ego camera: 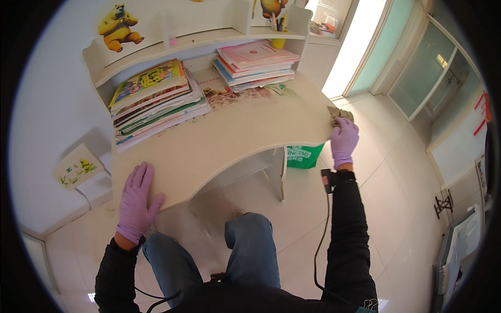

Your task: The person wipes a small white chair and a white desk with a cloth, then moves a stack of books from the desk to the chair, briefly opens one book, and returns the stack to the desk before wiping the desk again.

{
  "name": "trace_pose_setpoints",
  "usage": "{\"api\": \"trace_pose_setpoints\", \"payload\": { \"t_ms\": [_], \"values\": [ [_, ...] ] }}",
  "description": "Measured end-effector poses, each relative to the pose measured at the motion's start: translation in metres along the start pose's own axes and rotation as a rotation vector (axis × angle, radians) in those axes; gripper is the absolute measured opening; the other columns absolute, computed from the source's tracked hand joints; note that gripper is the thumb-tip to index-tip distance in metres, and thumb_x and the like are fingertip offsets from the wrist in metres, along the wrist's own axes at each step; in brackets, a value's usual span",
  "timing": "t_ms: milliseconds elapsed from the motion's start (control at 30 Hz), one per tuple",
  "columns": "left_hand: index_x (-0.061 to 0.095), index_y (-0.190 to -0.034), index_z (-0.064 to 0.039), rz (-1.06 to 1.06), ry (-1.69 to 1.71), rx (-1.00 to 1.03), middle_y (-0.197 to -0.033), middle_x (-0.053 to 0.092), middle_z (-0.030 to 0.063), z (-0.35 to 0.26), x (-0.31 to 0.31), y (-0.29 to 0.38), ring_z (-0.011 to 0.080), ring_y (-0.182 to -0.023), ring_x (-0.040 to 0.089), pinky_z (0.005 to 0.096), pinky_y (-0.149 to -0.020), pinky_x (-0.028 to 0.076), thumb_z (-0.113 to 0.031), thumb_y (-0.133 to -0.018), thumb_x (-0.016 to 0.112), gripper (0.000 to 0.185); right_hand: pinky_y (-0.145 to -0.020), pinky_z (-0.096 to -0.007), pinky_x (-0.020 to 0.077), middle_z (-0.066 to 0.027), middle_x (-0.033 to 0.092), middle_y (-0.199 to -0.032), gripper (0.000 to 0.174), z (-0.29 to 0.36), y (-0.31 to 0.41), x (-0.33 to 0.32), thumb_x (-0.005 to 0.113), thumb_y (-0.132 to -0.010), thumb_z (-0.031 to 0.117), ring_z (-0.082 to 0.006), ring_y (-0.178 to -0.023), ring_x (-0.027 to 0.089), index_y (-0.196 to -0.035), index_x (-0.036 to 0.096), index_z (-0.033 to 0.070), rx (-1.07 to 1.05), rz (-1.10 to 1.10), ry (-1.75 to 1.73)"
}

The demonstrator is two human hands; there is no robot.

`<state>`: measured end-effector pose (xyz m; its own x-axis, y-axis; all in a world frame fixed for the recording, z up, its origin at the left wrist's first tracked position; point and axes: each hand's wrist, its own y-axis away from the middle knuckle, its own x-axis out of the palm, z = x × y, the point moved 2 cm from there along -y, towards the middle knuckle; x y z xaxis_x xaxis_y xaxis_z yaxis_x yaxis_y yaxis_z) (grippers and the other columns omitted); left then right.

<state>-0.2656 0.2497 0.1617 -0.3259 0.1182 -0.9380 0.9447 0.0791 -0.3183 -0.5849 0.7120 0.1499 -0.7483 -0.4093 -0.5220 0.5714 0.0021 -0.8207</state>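
Observation:
My left hand (137,199), in a purple glove, rests flat with fingers spread a little on the left front corner of the cream desk (242,125). At the desk's right edge, my gloved right hand (344,141) grips a crumpled grey-brown cloth (339,114), which lies against the edge and corner. Part of the cloth is hidden under the fingers. A stack of books and papers (156,98) stands at the back left of the desktop, and a second stack of books (256,64) sits at the back right.
Behind the stacks rises a shelf (203,41) with a yellow pen cup (278,41) at its right end. A green bag (305,155) stands on the floor beneath the desk's right side. A decorated wall panel (78,167) is left of the desk. A cable (321,242) hangs along my right arm.

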Motion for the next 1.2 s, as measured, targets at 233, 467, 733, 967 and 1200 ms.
{"api": "trace_pose_setpoints", "payload": {
  "t_ms": [233,467,733,967,1200],
  "values": [
    [0.039,-0.151,0.000,-0.044,-0.030,0.064,-0.154,0.041,0.0229,0.002,0.002,0.002,0.0423,-0.141,0.039,0.0464,-0.117,0.032,-0.031,-0.093,0.062,0.070,-0.088,-0.0463,0.0424,-0.0032,0.063,-0.107,0.026,0.145,0.064,-0.007,0.063,-0.074,0.011,-0.0274,-0.108,0.058,-0.100,0.065,0.015,-0.063,0.141,-0.186],
    [0.039,-0.151,0.001,-0.077,0.043,0.068,-0.151,0.043,0.0239,0.006,0.004,0.003,0.0432,-0.139,0.041,0.0458,-0.116,0.033,-0.029,-0.094,0.061,0.067,-0.101,-0.0496,0.0378,-0.0047,0.059,-0.109,0.031,0.334,0.135,-0.056,0.067,-0.073,0.021,-0.0272,-0.117,0.052,-0.104,0.064,0.016,-0.375,0.329,-0.701],
    [0.050,-0.142,0.001,-0.120,0.186,0.057,-0.147,0.049,0.0242,0.014,-0.002,0.004,0.0434,-0.137,0.043,0.0463,-0.114,0.036,-0.021,-0.098,0.053,0.049,-0.099,-0.0490,0.0448,-0.0079,0.063,-0.119,0.043,0.284,0.123,-0.044,0.064,-0.076,0.015,-0.0329,-0.117,0.057,-0.119,0.065,0.012,-0.674,0.269,-0.735],
    [0.052,-0.141,-0.001,-0.136,0.072,0.056,-0.145,0.050,0.0230,0.008,0.000,0.004,0.0425,-0.136,0.045,0.0466,-0.112,0.038,-0.022,-0.098,0.054,0.048,-0.096,-0.0486,0.0428,-0.0085,0.065,-0.112,0.039,0.079,0.035,-0.015,0.060,-0.074,0.012,-0.0346,-0.109,0.057,-0.113,0.065,0.013,-0.117,0.160,-0.112],
    [0.052,-0.141,0.000,-0.141,0.075,0.067,-0.144,0.051,0.0236,0.008,0.000,0.004,0.0425,-0.134,0.046,0.0461,-0.112,0.039,-0.022,-0.097,0.057,0.049,-0.084,-0.0427,0.0479,-0.0129,0.065,-0.101,0.032,0.015,0.035,-0.010,0.058,-0.082,0.009,-0.0302,-0.097,0.059,-0.112,0.063,0.004,0.105,-0.097,-0.003]
  ]
}}
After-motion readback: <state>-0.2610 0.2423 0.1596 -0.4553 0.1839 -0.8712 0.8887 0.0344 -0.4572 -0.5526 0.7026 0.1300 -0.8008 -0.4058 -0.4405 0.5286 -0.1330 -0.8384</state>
